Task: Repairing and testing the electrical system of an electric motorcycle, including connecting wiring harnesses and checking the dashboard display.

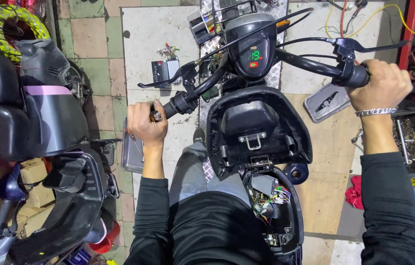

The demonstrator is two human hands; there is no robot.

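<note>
Overhead view under even, fairly bright artificial light. We saw the pale floor tiles (158, 34) well lit, while the frame's left and lower edges fell into dimness. Soft sheen lay on the glossy black scooter panel (259, 105); the green display (255, 55) glowed without blooming. We noted wide-angle bending toward the borders. Focus was sharp throughout.

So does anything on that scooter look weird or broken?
Yes. Behind the front panel the scooter's body lies open, and a tangle of coloured wires hangs out uncovered. The dashboard display is lit anyway. The left hand and right hand each grip a handlebar end.
</note>
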